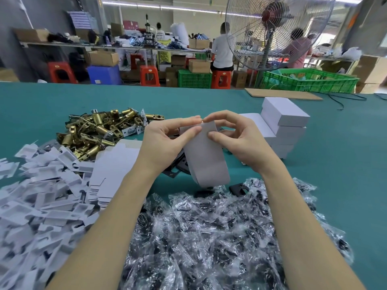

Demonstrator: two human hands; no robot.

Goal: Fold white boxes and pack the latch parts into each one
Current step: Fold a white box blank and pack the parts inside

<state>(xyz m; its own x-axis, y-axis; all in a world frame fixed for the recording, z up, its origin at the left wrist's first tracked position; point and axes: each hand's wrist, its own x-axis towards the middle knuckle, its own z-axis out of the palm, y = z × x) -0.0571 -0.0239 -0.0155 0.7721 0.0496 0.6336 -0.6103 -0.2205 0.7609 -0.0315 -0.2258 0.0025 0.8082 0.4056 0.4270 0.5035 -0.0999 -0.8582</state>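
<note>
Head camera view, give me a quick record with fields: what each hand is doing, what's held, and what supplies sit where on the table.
left hand: left hand pinches the top edge of the white box
right hand: right hand pinches the same box, thumb on its face
box state: held upright above the green table, end not yet closed
brass latches: heap at far left
flat box blanks: stack beside left forearm
white inserts: pile at near left
bagged parts: pile under the forearms
finished boxes: stack at right
</note>
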